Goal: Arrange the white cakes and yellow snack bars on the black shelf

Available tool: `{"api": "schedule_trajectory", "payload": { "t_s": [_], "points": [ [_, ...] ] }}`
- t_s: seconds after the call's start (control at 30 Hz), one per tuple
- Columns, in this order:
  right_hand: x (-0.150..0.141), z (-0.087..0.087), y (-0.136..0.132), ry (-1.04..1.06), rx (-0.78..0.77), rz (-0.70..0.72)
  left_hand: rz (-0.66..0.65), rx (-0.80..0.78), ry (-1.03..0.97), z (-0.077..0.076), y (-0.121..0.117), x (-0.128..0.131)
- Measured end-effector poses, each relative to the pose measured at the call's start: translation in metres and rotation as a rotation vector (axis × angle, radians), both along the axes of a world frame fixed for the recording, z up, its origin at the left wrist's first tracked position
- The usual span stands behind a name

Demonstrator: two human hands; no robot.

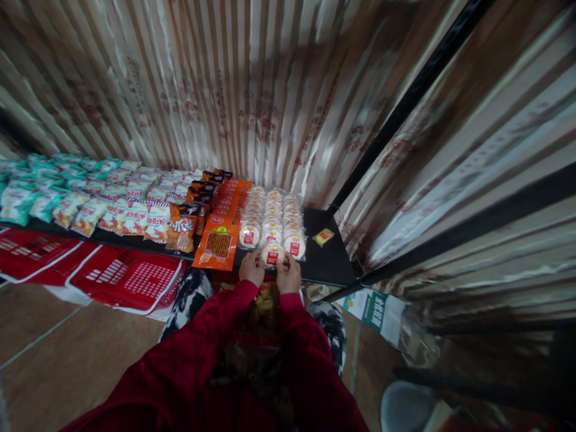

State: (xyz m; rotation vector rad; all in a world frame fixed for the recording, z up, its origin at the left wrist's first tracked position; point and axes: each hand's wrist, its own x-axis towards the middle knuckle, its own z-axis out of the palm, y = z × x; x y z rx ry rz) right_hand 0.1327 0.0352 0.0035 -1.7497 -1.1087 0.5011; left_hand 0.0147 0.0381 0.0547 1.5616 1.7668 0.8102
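Observation:
Both hands grip a clear packet of round white rice crackers point(272, 254) with a red label, at the front of the middle row. My left hand point(252, 269) pinches its left edge, and my right hand point(288, 274) has its right edge between the fingers. Rows of matching cracker packets point(294, 243) lie behind and beside it on the black shelf point(326, 267). Just left of them are flat orange snack packs point(218, 240). Below my hands, between the knees, sits an open bag point(265, 306) with yellowish packets in it.
Orange-and-black snack bags point(182, 228), white snack bags point(135, 217) and green ones point(20, 201) fill the shelf leftward. A small yellow packet point(323, 237) lies at the right end. Black poles point(400, 123) rise at right; red bags point(128, 277) hang below. A striped curtain point(252, 78) stands behind.

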Motion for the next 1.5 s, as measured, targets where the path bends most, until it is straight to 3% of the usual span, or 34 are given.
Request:
{"api": "schedule_trajectory", "payload": {
  "t_s": [0.3,0.9,1.07,1.2,1.5],
  "points": [
    [-0.019,0.019,-0.002,0.04,0.086,-0.003,0.008,0.05,0.056,-0.006,0.012,0.003],
    [-0.019,0.003,0.0,-0.119,0.181,0.046,-0.011,0.083,0.013,-0.016,0.023,0.006],
    [-0.019,0.003,-0.002,-0.185,0.172,0.024,-0.051,0.159,0.036,-0.026,0.02,0.004],
    [-0.018,0.001,-0.004,-0.19,0.162,0.02,-0.043,0.333,0.143,-0.032,0.008,0.001],
    [-0.015,0.0,-0.003,-0.154,0.212,0.003,-0.338,0.44,0.256,-0.032,0.0,0.004]
  ]
}}
